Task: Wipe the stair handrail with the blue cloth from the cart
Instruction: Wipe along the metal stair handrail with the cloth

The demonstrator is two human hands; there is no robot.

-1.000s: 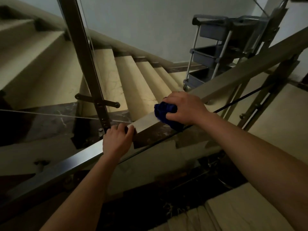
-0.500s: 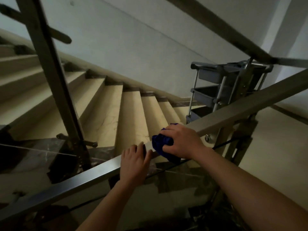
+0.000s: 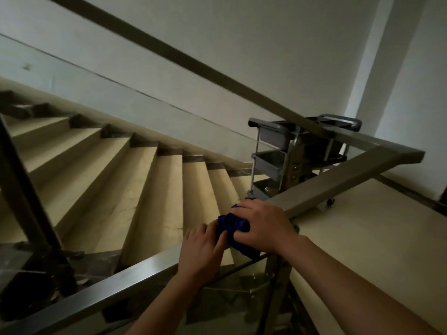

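Blue cloth (image 3: 232, 222) bunched on handrail (image 3: 338, 182), right hand (image 3: 263, 228) curled round it; left hand (image 3: 202, 252) rests flat beside, fingers straight.

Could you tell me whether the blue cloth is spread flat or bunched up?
Bunched up: the blue cloth shows crumpled folds under the right hand, on the handrail.

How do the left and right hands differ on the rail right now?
The right hand grips the bunched cloth; the left hand holds nothing, fingers laid on the handrail. The right hand sits farther along, toward the cart; the left hand is nearer, beside the cloth. Both are on the handrail.
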